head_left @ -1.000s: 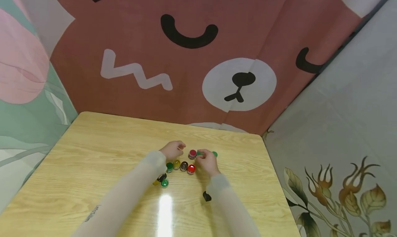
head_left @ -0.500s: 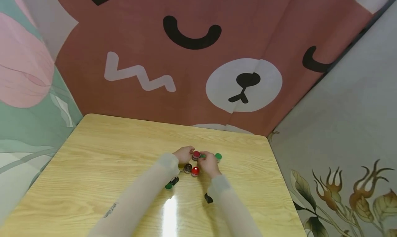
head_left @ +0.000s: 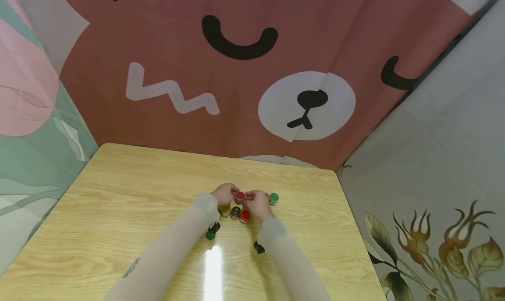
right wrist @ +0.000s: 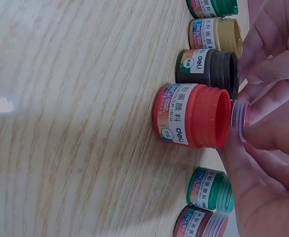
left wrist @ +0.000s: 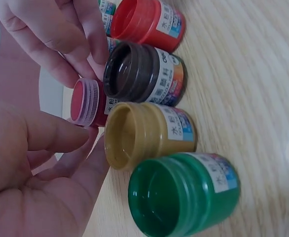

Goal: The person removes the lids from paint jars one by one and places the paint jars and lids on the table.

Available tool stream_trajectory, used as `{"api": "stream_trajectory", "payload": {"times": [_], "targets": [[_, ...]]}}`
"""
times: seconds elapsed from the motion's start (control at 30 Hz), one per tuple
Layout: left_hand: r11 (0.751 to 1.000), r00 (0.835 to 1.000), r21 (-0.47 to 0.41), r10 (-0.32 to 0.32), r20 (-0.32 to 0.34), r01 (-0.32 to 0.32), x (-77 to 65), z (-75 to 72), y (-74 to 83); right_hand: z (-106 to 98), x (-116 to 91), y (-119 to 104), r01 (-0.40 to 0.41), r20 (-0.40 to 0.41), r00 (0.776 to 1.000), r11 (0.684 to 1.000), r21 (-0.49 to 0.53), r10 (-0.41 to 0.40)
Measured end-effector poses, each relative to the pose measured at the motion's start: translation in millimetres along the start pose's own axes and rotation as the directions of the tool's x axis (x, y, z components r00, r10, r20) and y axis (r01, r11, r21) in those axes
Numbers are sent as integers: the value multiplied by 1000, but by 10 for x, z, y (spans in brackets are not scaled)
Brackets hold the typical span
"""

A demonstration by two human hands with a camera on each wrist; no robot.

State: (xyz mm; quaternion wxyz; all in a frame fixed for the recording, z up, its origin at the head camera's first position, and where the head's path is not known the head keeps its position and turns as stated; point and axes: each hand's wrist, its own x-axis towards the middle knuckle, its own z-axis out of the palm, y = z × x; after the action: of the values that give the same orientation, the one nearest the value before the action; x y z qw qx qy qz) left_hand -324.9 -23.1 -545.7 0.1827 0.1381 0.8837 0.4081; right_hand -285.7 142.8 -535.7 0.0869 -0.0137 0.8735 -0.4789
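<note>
Left hand (head_left: 224,194): thumb and fingers bent about the left side of the crimson-lidded jar (head_left: 240,198). Right hand (head_left: 258,204): fingertips pinching the same jar from the right, at its ribbed lid. The jar sits directly between the two hands; how firmly each grips, cannot tell.

Row of four uncapped paint jars, on the wearer's side of the hands: green jar (left wrist: 184,192), partly behind the left hand in the head view; ochre jar (left wrist: 149,133); dark brown jar (left wrist: 147,74); red jar (right wrist: 191,116), nearest the right hand.

Green-lidded jar (head_left: 274,199): just right of the right hand. Maroon jar (right wrist: 196,222): near the right hand, beside a green one.

Outward: long pale sleeves (head_left: 165,253), the left one lettered; small black object (head_left: 258,247) beside the right cuff; wood-grain table (head_left: 150,174) beneath both hands; bear-face backdrop (head_left: 236,86) beyond them.
</note>
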Motion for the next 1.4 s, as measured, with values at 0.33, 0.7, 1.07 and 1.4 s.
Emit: {"api": "stream_trajectory", "payload": {"times": [0.33, 0.7, 1.07, 1.4], "targets": [[966, 988, -238, -125, -96, 99, -92, -32, 122, -16, 91, 11, 17, 104, 995, 999, -39, -13], [920, 974, -356, -209, -85, 166, -130, 6, 134, 85, 100, 4, 40, 61, 997, 998, -48, -37], [892, 972, -404, -234, -34, 201, -161, -13, 40, 137, 36, -14, 42, 29, 999, 999, -33, -41], [889, 988, -451, -134, -81, 83, -246, -127, 133, -1, 11, -110, 103, -15, 995, 994, 34, -103]]}}
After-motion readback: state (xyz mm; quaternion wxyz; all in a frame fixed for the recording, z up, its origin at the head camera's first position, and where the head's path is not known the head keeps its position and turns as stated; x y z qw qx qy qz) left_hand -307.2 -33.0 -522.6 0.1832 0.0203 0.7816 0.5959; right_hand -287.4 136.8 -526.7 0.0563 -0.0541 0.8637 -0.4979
